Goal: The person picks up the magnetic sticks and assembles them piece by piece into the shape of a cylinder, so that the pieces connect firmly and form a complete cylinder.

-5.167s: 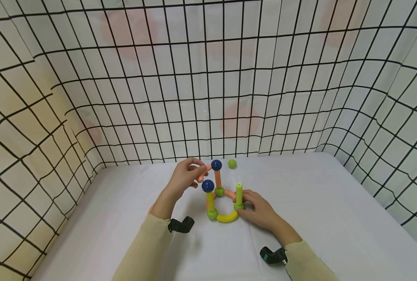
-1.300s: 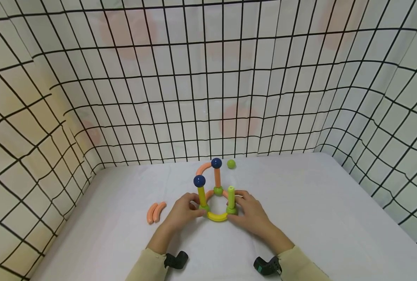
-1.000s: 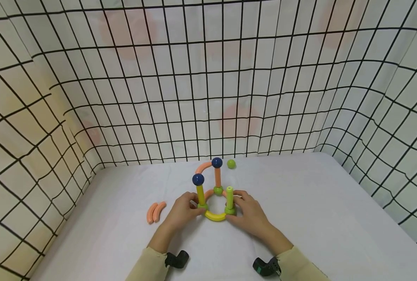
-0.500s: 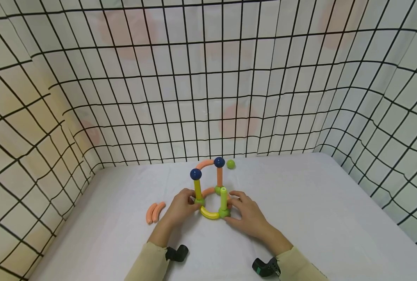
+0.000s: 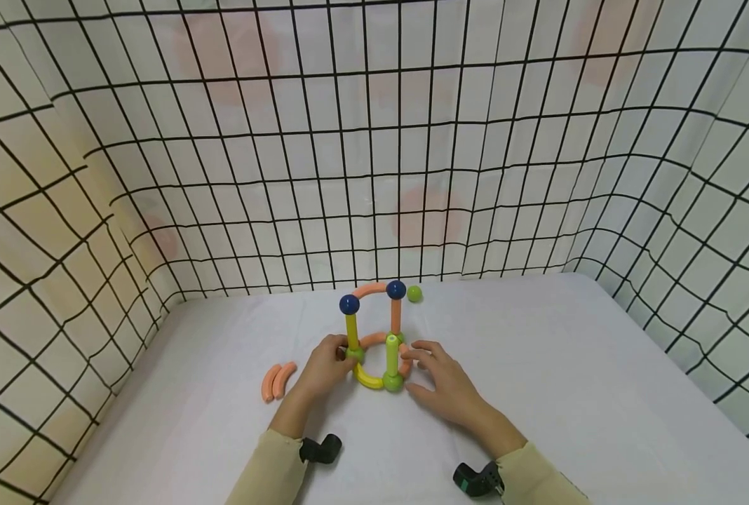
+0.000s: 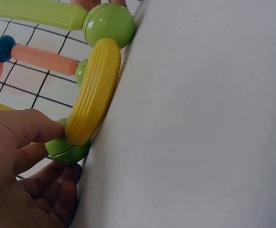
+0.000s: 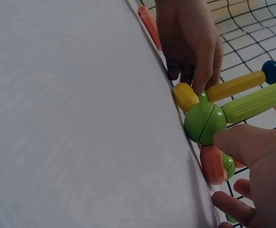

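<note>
On the white table stands a rod-and-ball building toy. Its base ring joins green balls with a curved yellow rod (image 5: pixel 369 379) and curved orange rods. Upright are a yellow rod (image 5: pixel 352 332) and an orange rod (image 5: pixel 396 318), both topped by blue balls (image 5: pixel 349 304) that a curved orange rod (image 5: pixel 371 288) links. A light green rod (image 5: pixel 392 355) stands bare-topped on the front green ball (image 7: pixel 205 123). My left hand (image 5: pixel 324 368) pinches the left green ball (image 6: pixel 67 151) between thumb and fingers. My right hand (image 5: pixel 447 382) is beside the front ball, fingers spread and loosely bent.
Two loose curved orange rods (image 5: pixel 278 381) lie on the table (image 5: pixel 538 365) to the left. A loose green ball (image 5: pixel 415 294) rests behind the toy. Black wire grid (image 5: pixel 374 175) rises around the back and sides.
The toy has turned clockwise: its left side went back and left, the light green rod came left. A curved orange rod now bridges the blue balls. My right hand has loosened from the front ball.
</note>
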The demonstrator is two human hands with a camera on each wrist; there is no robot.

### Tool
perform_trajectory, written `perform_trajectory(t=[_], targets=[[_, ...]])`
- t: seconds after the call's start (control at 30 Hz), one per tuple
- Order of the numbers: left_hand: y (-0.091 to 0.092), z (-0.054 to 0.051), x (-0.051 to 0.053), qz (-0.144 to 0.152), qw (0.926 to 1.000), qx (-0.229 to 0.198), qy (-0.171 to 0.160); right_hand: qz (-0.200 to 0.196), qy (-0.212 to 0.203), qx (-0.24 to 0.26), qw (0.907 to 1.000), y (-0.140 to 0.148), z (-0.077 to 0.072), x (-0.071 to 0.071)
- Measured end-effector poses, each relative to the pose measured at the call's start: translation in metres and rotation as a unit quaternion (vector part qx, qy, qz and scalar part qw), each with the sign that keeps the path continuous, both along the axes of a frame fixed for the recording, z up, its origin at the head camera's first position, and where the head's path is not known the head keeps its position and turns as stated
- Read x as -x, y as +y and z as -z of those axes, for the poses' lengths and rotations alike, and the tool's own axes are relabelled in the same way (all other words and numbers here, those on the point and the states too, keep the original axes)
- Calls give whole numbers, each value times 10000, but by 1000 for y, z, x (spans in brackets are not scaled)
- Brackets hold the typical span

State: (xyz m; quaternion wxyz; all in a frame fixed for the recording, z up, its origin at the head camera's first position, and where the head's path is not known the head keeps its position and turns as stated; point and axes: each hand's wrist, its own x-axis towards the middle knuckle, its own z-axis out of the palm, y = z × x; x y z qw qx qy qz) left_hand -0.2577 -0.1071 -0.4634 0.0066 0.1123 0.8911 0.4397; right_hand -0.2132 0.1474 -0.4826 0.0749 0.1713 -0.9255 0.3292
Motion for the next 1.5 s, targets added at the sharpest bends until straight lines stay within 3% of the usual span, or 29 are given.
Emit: perform_trajectory(t=[0.33, 0.7, 1.2, 1.5], targets=[[-7, 13, -2, -260, 9982, -525, 127, 282, -218, 405, 9985, 7, -7, 12], [-5, 17, -2, -482, 9965, -611, 311, 935, -817, 390, 9915, 17, -10, 56], [-4, 18, -4, -620, 9954, -647, 326, 1270, -1112, 971, 9809, 9, -7, 114], [-3, 19, -3, -572, 9951, -729, 359, 1385, -1524, 1202, 9712, 5, -9, 136]])
